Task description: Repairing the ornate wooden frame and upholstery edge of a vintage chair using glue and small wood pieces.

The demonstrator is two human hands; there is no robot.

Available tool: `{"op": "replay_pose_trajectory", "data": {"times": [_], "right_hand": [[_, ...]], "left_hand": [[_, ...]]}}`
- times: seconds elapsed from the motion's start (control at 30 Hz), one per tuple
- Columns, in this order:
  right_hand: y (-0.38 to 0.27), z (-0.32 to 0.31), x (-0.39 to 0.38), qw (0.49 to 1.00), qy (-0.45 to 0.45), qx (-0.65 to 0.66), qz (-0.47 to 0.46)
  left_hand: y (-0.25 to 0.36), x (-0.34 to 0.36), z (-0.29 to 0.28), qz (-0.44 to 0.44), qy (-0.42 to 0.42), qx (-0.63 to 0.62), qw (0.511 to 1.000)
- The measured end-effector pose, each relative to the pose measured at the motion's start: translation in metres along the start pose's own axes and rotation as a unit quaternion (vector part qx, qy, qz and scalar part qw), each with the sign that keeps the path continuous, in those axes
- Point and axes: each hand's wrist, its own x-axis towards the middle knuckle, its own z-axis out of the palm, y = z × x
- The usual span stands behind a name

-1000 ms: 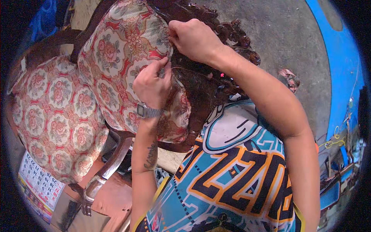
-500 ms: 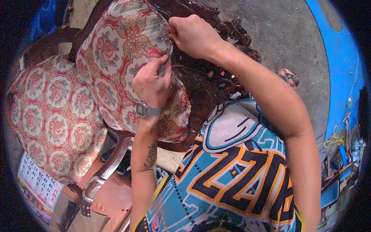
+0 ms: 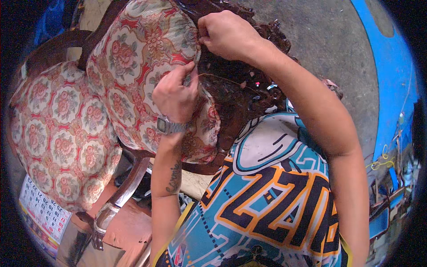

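A floral upholstered chair back (image 3: 129,75), cream and red with roses, stands tilted in its dark carved wooden frame (image 3: 227,95). My left hand (image 3: 178,93), wearing a metal watch (image 3: 167,125), rests against the fabric near its right edge. Its thumb and finger are pinched together, and a thin brownish cord (image 3: 218,76) runs from them rightward over the dark wood. Higher up, my right hand (image 3: 229,35) is closed in a pinch beside the cover's edge. What lies between its fingertips is too small or hidden to make out.
The matching floral seat (image 3: 62,133) lies to the left. A curved wooden armrest (image 3: 120,196) sits below it, close to a printed calendar sheet (image 3: 44,213). Grey concrete floor (image 3: 333,40) and a blue surface (image 3: 391,66) extend on the right, with clutter (image 3: 391,204) at the lower right.
My right hand has shifted slightly up and to the right along the cover's edge. My left hand stays nearly in place, still pinched, with the cord trailing from it.
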Motion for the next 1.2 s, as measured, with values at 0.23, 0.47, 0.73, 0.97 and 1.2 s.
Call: {"op": "replay_pose_trajectory", "data": {"times": [0.23,0.47,0.73,0.97,1.2], "right_hand": [[0.004,0.007,-0.004,0.998,0.034,0.026,-0.044],[0.007,0.015,-0.015,0.985,0.143,0.055,-0.082],[0.006,0.018,-0.013,0.986,0.141,0.047,-0.078],[0.006,0.017,-0.011,0.989,0.118,0.059,-0.070],[0.008,0.010,0.001,0.996,0.059,0.027,-0.066]], "left_hand": [[-0.002,0.000,0.003,0.001,0.004,-0.004,1.000],[-0.001,-0.001,0.002,-0.004,0.000,-0.016,1.000],[0.000,-0.001,0.001,-0.004,0.004,-0.020,1.000],[0.000,-0.001,0.002,-0.011,-0.002,-0.015,1.000],[0.002,0.000,0.003,-0.002,0.014,-0.016,1.000]]}}
